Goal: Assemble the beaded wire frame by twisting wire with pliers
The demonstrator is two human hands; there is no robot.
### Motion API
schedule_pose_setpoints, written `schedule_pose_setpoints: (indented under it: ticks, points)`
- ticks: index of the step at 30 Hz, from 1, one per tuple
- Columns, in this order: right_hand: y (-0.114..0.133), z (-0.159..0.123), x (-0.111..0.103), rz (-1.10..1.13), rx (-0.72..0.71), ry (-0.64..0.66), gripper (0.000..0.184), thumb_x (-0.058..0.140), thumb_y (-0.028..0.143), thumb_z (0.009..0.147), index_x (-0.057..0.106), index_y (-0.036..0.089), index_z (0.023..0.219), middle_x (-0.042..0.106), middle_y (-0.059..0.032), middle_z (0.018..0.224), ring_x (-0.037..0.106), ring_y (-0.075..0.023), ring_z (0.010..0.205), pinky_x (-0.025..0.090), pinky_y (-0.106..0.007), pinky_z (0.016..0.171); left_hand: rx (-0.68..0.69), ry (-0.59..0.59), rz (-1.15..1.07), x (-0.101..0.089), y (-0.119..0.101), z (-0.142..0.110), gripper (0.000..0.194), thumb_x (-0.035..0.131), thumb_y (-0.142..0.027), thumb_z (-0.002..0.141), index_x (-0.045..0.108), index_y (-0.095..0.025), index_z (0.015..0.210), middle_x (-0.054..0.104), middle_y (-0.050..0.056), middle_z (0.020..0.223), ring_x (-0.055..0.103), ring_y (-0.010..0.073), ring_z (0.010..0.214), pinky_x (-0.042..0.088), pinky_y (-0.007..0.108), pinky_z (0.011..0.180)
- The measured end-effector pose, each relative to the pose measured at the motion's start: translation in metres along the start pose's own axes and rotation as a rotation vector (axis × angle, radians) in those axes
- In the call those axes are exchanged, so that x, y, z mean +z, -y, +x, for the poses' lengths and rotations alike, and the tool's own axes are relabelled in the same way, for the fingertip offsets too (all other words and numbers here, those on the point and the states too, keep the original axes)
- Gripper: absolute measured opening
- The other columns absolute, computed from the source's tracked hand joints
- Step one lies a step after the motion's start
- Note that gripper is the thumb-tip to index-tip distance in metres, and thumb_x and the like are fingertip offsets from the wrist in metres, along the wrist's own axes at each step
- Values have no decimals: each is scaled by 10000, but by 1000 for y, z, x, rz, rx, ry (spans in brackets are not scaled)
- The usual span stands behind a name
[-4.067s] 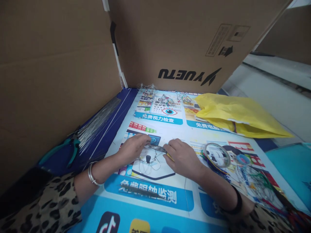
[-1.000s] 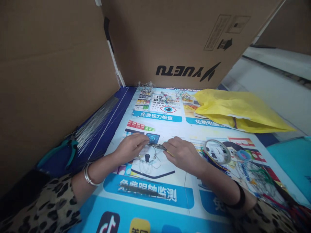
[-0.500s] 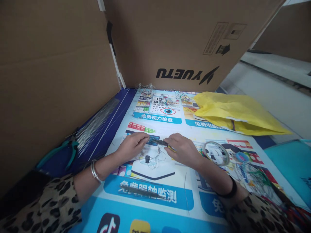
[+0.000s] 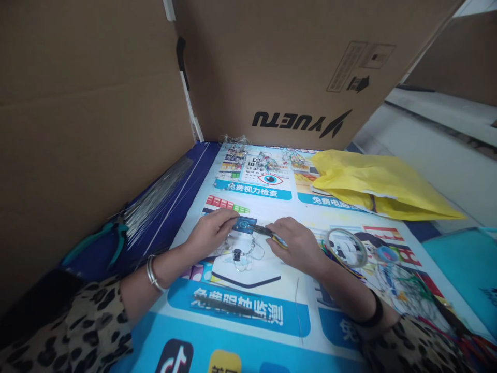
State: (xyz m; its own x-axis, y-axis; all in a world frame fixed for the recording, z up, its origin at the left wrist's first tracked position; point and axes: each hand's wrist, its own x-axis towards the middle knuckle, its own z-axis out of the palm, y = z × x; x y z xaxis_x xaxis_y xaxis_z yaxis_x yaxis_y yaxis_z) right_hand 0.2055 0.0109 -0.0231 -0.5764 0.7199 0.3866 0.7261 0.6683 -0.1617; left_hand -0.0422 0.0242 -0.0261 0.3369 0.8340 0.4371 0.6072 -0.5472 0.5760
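My left hand is closed, pinching a thin wire piece with loops and a small dark bead that hangs just above the printed table cover. My right hand is wrapped round small pliers with yellow handles. The plier tips point left and meet the wire near my left fingertips. Both wrists rest on the cover; a silver bangle is on the left one, a black band on the right.
A bundle of straight wires and teal pliers lie at the left. A wire coil and coloured wire pieces lie at the right, a yellow bag behind. Cardboard walls stand at back and left.
Both hands stay together at the wire piece. The plier tips have shifted slightly, and the looped wire with the bead has turned a little beneath them.
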Motion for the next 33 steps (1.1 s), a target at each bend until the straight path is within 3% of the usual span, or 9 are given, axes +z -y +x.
schedule_pose_setpoints:
  ticks: [11,25,33]
  points:
    - [3,1,0,-97,-23,49,262,476,315,861,608,173,1036,619,-91,937,539,-203,875,451,-324,738,76,0,44,-1,11,4,175,498,-176,861,661,-188,924,674,47,898,602,164,863,488,317,795]
    - [2,3,-1,-99,-38,82,252,479,302,858,608,171,1029,607,-91,919,528,-204,867,442,-321,727,137,108,218,-5,17,7,176,508,-182,859,662,-175,945,653,72,937,569,191,897,457,360,817]
    - [1,1,-1,-59,-61,55,280,457,315,873,596,152,1054,615,-98,968,522,-205,881,446,-331,755,139,98,140,-6,14,6,177,487,-190,874,634,-170,970,653,64,935,570,187,905,443,349,829]
